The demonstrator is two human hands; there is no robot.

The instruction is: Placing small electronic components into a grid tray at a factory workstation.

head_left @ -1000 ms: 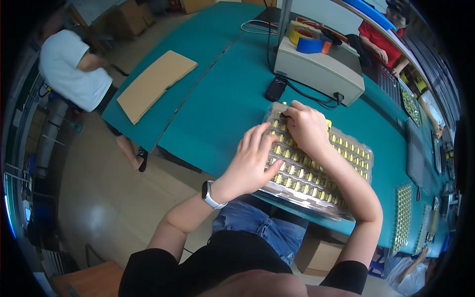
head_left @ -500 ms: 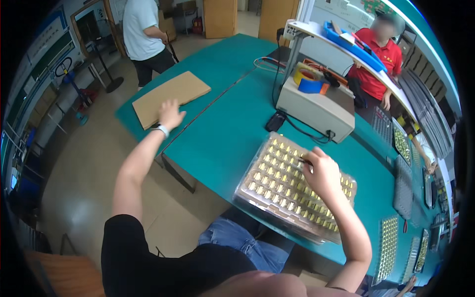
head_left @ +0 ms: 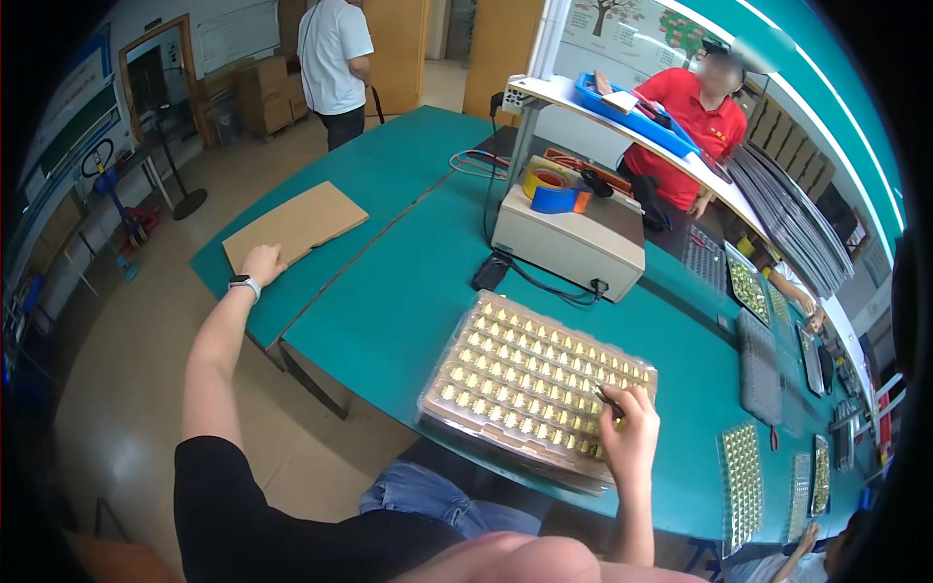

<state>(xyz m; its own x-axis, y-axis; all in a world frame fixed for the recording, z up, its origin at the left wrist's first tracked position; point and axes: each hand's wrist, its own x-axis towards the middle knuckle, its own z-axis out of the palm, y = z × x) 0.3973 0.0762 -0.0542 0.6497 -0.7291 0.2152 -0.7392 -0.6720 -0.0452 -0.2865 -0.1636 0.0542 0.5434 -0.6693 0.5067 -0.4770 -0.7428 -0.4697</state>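
Green bench [head_left: 369,340]; clear plastic tray [head_left: 520,435] at its front edge, rows of yellow parts [head_left: 495,369] inside. Right hand [head_left: 634,432] closed round dark slim tool [head_left: 609,402], over tray's right end. Left hand [head_left: 262,264] on near edge of brown cardboard sheet [head_left: 306,219]; cannot tell whether gripping. Beige box [head_left: 554,238] beyond tray.
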